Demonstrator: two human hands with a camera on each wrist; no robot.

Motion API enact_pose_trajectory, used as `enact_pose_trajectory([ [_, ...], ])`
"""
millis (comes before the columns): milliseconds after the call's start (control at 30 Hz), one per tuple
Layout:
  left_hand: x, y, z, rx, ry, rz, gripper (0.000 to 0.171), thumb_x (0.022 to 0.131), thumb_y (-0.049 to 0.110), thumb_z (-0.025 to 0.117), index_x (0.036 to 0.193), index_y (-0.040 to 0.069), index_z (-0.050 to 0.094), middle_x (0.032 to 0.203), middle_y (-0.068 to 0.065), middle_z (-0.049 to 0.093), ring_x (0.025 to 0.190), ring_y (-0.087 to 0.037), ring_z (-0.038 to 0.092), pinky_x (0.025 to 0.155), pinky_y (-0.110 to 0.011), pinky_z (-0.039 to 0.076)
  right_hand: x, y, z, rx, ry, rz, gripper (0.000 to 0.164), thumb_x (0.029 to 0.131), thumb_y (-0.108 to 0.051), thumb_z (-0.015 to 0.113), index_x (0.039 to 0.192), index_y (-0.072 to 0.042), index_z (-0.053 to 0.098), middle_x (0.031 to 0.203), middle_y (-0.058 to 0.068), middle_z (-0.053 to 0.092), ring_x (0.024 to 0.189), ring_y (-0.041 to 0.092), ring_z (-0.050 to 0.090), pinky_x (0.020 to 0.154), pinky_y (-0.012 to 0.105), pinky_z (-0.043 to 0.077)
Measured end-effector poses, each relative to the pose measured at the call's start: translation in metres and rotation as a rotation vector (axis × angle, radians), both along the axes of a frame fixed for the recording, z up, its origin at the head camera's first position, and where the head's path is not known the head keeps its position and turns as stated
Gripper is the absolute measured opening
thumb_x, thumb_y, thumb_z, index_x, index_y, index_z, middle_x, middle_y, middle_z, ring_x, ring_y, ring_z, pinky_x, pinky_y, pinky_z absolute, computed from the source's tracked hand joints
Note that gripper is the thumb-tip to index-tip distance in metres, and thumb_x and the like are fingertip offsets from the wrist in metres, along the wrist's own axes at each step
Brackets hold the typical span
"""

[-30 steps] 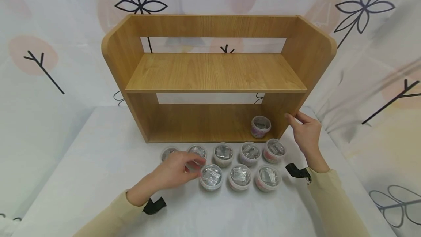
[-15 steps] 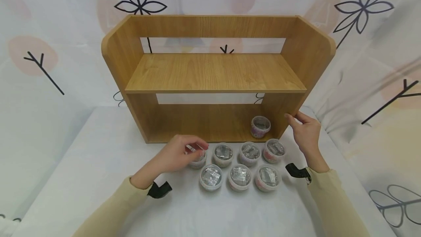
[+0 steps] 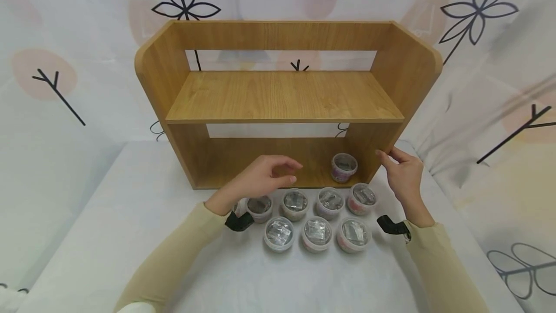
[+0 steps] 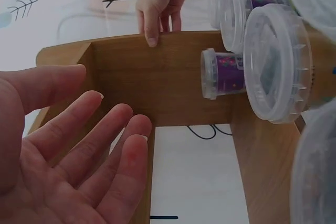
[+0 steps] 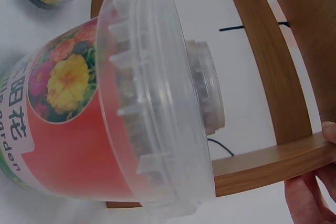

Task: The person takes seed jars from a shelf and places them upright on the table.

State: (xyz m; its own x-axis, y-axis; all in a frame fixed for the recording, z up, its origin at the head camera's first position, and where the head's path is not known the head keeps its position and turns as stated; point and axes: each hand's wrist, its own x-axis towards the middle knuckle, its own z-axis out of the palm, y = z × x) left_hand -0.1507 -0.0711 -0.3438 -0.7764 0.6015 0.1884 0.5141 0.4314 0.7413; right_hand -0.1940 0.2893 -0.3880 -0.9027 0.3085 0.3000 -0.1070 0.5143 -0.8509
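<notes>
My left hand (image 3: 269,177) hovers in front of the lower level of a wooden shelf (image 3: 286,98). Its fingers are loosely curved and nothing lies between them; the left wrist view shows the bare palm. My right hand (image 3: 404,173) grips the edge of the shelf's right side panel, thumb on the inner face and fingers behind. Inside, at the right end of the lower level, stands a purple plastic tub (image 3: 344,167) with a clear lid. Close beneath the left hand is a lidded tub (image 3: 295,204). A red tub with a flower picture (image 5: 68,87) fills the right wrist view.
Several more lidded tubs stand in two rows before the shelf, among them a front-row tub (image 3: 279,234) and a right-hand tub (image 3: 362,198). One at the left is partly hidden by the left wrist. A white cloth (image 3: 108,235) covers the table; a patterned curtain hangs behind.
My left hand has moved right and forward, from over the leftmost tubs to before the lower level, uncovering a back-row tub. The right hand stays on the side panel.
</notes>
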Motion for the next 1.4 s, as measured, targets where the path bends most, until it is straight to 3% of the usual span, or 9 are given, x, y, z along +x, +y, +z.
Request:
enact_pose_trajectory([
  [300, -0.034, 0.031, -0.001, -0.027, -0.024, 0.007, 0.033, 0.096, 0.021, 0.067, 0.128, 0.011, 0.066, 0.122, -0.002, 0.068, 0.116, -0.021, 0.06, 0.101, -0.041, 0.048, -0.002, 0.0, -0.003, 0.017, 0.019, -0.002, 0.043, 0.094, -0.033, 0.069, 0.124, -0.003, 0.069, 0.122, 0.016, 0.067, 0.123, 0.026, 0.058, 0.101, 0.05, 0.047],
  [500, -0.057, 0.046, -0.006, -0.059, -0.099, 0.055, 0.037, 0.098, 0.03, 0.065, 0.132, 0.017, 0.064, 0.127, -0.002, 0.066, 0.117, -0.015, 0.058, 0.099, -0.032, 0.048, -0.004, 0.001, -0.003, 0.02, 0.034, -0.015, 0.04, 0.093, -0.032, 0.071, 0.121, -0.003, 0.071, 0.117, 0.016, 0.069, 0.119, 0.023, 0.06, 0.097, 0.042, 0.049],
  [700, -0.076, 0.062, -0.01, -0.038, -0.152, 0.039, 0.04, 0.099, 0.03, 0.063, 0.135, 0.014, 0.061, 0.129, -0.001, 0.063, 0.118, -0.015, 0.057, 0.095, -0.029, 0.049, -0.003, 0.001, -0.001, 0.007, 0.008, -0.021, 0.042, 0.093, -0.034, 0.07, 0.122, -0.004, 0.071, 0.119, 0.016, 0.068, 0.12, 0.023, 0.06, 0.098, 0.044, 0.049],
  [967, -0.097, 0.083, -0.017, -0.005, -0.152, 0.09, 0.034, 0.097, 0.024, 0.065, 0.13, 0.013, 0.064, 0.127, 0.001, 0.064, 0.117, -0.014, 0.058, 0.09, -0.025, 0.049, -0.002, -0.001, -0.001, -0.004, 0.006, -0.009, 0.043, 0.094, -0.034, 0.069, 0.126, -0.004, 0.068, 0.123, 0.015, 0.066, 0.123, 0.025, 0.058, 0.101, 0.05, 0.048],
  [1200, -0.111, 0.102, -0.026, 0.053, -0.208, 0.09, 0.036, 0.097, 0.019, 0.066, 0.131, 0.01, 0.063, 0.131, -0.004, 0.063, 0.12, -0.016, 0.057, 0.091, -0.024, 0.049, -0.002, -0.001, -0.002, -0.011, 0.018, -0.004, 0.043, 0.094, -0.034, 0.07, 0.125, -0.004, 0.069, 0.122, 0.015, 0.067, 0.123, 0.024, 0.059, 0.102, 0.05, 0.047],
  [1400, -0.115, 0.117, -0.027, -0.013, -0.197, 0.074, 0.039, 0.096, 0.021, 0.066, 0.134, 0.009, 0.062, 0.133, -0.006, 0.061, 0.121, -0.018, 0.056, 0.093, -0.024, 0.047, -0.002, -0.001, -0.003, -0.022, 0.024, -0.014, 0.042, 0.093, -0.034, 0.07, 0.124, -0.005, 0.069, 0.122, 0.014, 0.067, 0.123, 0.023, 0.059, 0.103, 0.049, 0.047],
])
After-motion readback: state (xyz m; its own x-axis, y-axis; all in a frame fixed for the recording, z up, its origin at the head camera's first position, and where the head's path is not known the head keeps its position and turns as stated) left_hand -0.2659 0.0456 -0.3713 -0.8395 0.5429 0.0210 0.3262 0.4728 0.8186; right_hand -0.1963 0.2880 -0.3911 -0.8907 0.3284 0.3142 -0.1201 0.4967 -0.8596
